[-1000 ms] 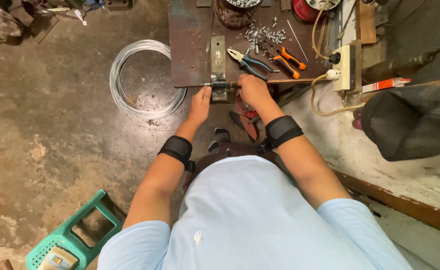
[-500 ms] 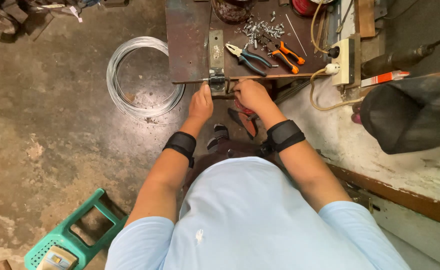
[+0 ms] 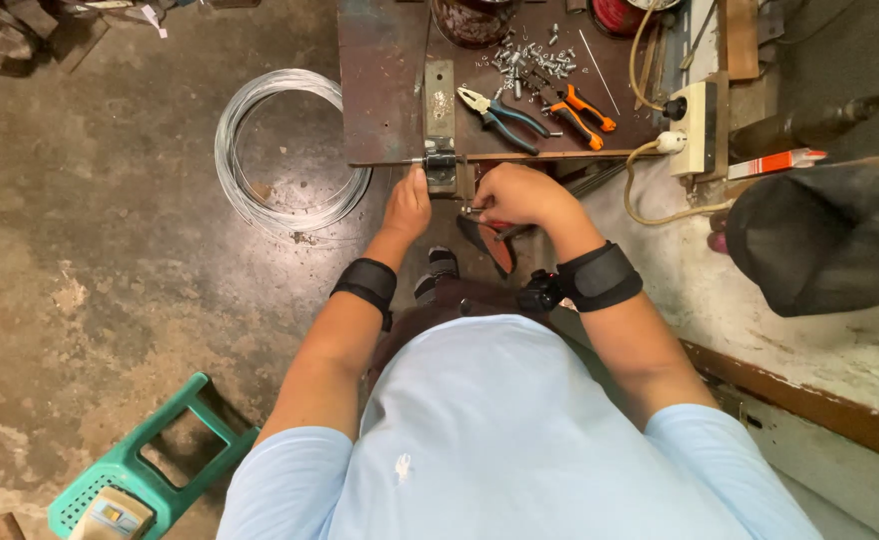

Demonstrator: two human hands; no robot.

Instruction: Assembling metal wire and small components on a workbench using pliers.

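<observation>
An orange-and-white flat package (image 3: 788,161) lies at the workbench's right edge. A small yellow-and-blue label (image 3: 112,517) sits on the green stool's seat.

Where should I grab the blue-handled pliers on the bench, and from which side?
Take the blue-handled pliers by the two handles, probably coming from the right. They lie flat on the bench with the jaws pointing up-left toward the metal bracket, while the handle ends point right and lie clear beside the orange-handled pliers.
</observation>
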